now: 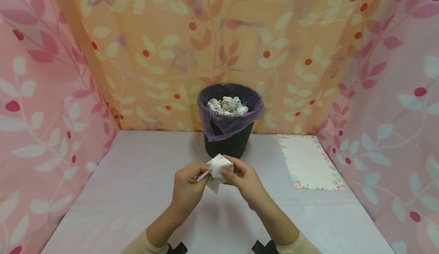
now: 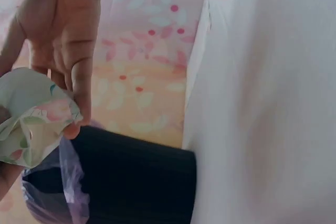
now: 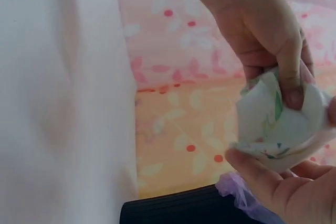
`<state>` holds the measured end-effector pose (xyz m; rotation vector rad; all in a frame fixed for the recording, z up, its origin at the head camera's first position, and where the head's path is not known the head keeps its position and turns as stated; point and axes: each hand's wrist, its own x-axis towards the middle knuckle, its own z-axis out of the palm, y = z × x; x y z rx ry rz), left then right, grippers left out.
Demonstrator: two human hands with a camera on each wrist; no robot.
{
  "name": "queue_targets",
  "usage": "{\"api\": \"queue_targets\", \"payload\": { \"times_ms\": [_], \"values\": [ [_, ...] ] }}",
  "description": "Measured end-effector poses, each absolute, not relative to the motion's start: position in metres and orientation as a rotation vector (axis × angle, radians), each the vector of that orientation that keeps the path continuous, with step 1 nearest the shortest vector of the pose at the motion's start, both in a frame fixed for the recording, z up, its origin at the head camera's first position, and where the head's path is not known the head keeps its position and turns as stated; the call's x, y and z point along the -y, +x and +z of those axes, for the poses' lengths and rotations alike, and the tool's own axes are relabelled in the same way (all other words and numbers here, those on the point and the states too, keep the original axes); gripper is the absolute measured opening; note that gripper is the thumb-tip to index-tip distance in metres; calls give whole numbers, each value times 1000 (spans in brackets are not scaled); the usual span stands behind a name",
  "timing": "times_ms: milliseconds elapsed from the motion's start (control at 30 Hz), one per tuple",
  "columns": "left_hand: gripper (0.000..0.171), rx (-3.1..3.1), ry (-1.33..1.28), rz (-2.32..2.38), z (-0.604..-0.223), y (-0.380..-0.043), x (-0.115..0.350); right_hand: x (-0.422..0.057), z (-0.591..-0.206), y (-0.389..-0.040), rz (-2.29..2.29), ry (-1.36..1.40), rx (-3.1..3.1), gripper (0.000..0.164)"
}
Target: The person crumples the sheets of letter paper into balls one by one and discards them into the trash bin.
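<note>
Both hands hold a partly folded, crumpled sheet of floral-edged paper (image 1: 221,167) between them, in front of the bin. The left hand (image 1: 188,183) pinches the paper's left side, where a narrow rolled edge sticks out. On the right side, the right hand (image 1: 247,180) grips it with thumb and fingers. Green leaves and pink flowers show on the bent paper (image 2: 39,114) in the left wrist view. Seen from the right wrist, the paper (image 3: 262,116) bulges into a cupped shape, with the left thumb pressed into its folds.
Behind the hands stands a black bin (image 1: 224,147) with a purple liner (image 1: 223,128), holding several crumpled papers (image 1: 228,106). A flat floral-bordered sheet (image 1: 312,162) lies at the table's right. Patterned cloth walls (image 1: 154,74) enclose the white table (image 1: 137,177) on three sides.
</note>
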<state>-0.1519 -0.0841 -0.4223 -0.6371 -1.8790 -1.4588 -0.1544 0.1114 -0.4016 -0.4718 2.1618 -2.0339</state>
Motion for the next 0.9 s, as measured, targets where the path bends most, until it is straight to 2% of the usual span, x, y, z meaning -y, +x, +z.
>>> {"api": "queue_targets", "payload": {
  "times_ms": [267,400,533,633,767,900],
  "values": [
    [26,1779,-770,-1317,-427,-149,71,-121,-401,-162,-2092,-483,-2012,53],
    [26,1905,-812,-1251,-425,-147,71,-123,-403,-165,-2154,-434,-2017,41],
    [37,2147,-796,-1332,-420,-144,76,-125,-407,-171,-2234,-421,-2073,22],
    [43,2270,-712,-1533,-415,-143,80,-126,-409,-173,-2280,-454,-2170,15],
    [57,2310,-557,-1952,-409,-144,82,-127,-410,-172,-2254,-594,-2406,21],
    [71,2283,-431,-2230,-406,-144,83,-125,-411,-170,-2159,-904,-2677,34]
  ]
}}
